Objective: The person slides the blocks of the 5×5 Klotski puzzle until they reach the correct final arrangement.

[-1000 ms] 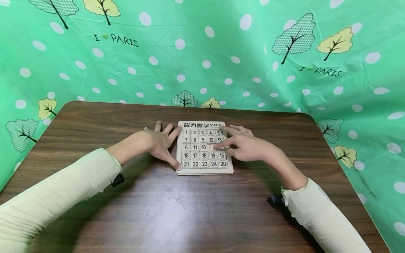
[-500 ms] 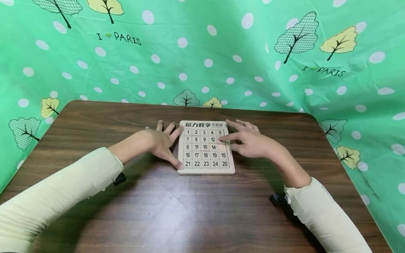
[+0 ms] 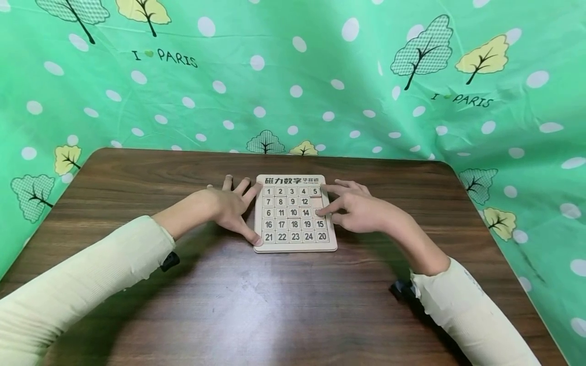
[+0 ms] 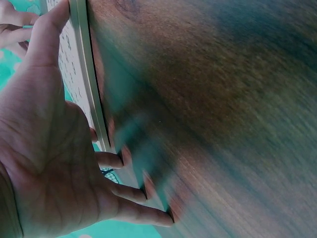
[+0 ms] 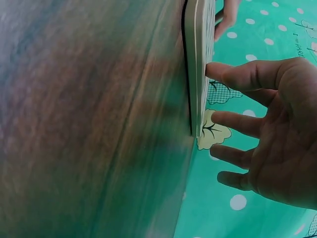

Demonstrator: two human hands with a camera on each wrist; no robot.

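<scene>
A pale number sliding puzzle (image 3: 295, 247) lies flat on the table, its rows of numbered tiles facing up. My left hand (image 3: 231, 209) is spread at its left side, thumb on the lower left corner and another fingertip by the upper left edge. Over the right side reaches my right hand (image 3: 363, 211), one fingertip on the rightmost tile of the third row, whose number is hidden. Just above that tile is a bare slot (image 3: 317, 202), right of the 12 tile (image 3: 304, 202). In the right wrist view, the right hand's fingers (image 5: 235, 124) are apart beside the puzzle's edge.
The dark wood-grain table (image 3: 256, 305) extends around the puzzle. A green dotted cloth (image 3: 293, 66) printed with trees hangs behind and along both sides. Black straps (image 3: 170, 261) show at the wrists near the pale sleeves (image 3: 100, 264).
The bare slot went from the third row's fourth column to its right end, then up to the second row. Tiles 14 and 13 slid under my right finger. The left hand stayed put.
</scene>
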